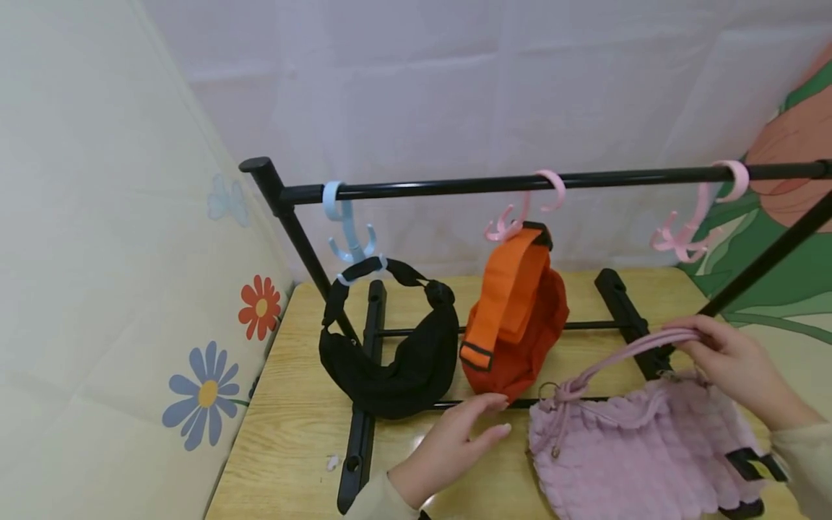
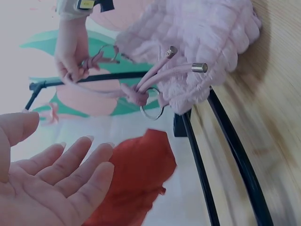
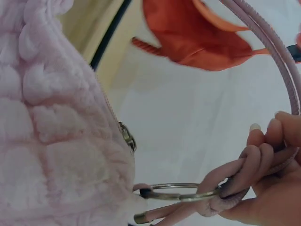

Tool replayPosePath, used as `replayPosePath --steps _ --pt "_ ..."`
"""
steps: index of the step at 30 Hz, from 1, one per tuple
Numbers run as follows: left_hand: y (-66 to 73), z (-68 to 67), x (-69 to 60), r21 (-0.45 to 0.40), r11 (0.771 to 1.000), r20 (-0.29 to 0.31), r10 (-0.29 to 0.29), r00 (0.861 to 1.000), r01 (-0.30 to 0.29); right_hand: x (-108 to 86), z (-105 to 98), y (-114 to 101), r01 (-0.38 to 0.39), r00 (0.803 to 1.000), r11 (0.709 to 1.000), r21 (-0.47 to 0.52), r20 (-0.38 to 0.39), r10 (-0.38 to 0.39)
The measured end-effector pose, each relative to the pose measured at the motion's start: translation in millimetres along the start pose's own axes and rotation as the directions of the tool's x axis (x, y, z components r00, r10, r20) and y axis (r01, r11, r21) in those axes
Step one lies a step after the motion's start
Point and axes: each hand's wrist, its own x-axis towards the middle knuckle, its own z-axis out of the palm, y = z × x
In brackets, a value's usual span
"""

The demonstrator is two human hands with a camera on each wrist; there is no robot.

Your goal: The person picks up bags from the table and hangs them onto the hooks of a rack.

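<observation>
A quilted, fluffy pink handbag (image 1: 637, 455) hangs at the lower right from its cord handle (image 1: 624, 352). My right hand (image 1: 734, 361) grips that handle near its knotted right end; in the right wrist view the fingers curl round the cord beside a metal ring (image 3: 183, 192). My left hand (image 1: 455, 440) is held below an orange bag (image 1: 516, 310), palm up with fingers extended and nothing in it, as the left wrist view shows. The orange bag hangs from the middle pink hook (image 1: 510, 224). To its left a black bag (image 1: 403, 368) hangs from a blue hook (image 1: 351, 231).
A black rack (image 1: 455, 186) with a top rail stands on the wooden table (image 1: 279, 433). Another pink hook (image 1: 689, 235), bearing no bag, hangs at the rail's right. The rack's slanted post (image 1: 773, 249) is behind the right hand. A flower-printed wall (image 1: 208, 393) borders the left.
</observation>
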Motion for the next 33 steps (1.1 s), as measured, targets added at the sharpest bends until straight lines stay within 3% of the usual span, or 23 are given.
replayPosePath --steps 5,9,13,20,26,33 --pt "11.3 7.1 7.1 0.032 0.999 0.029 0.034 0.999 -0.035 -1.7 -4.3 -14.9 0.026 0.999 0.999 0.031 -0.049 -0.024" --pt "17.5 14.3 16.4 0.105 0.991 0.058 0.074 0.996 -0.080 -2.8 -5.9 -24.4 0.006 0.997 1.000 0.023 -0.079 -0.005" --pt "23.1 19.2 23.3 0.144 0.985 0.079 0.080 0.994 -0.091 -4.1 -6.4 -31.2 0.008 0.994 0.999 0.047 -0.108 -0.003" --pt "27.7 24.3 30.5 0.118 0.990 0.078 0.070 0.994 -0.079 -6.9 -5.7 -44.3 0.031 0.989 0.997 0.068 -0.147 -0.021" --pt "32.5 31.1 41.0 0.095 0.991 0.114 0.085 0.990 -0.096 -9.8 -4.4 -55.4 0.048 0.985 0.993 0.106 -0.169 -0.030" --pt "42.0 41.3 54.2 0.258 0.955 0.134 0.111 0.985 -0.143 -12.8 -1.4 -62.3 0.104 0.982 0.984 0.142 -0.173 -0.079"
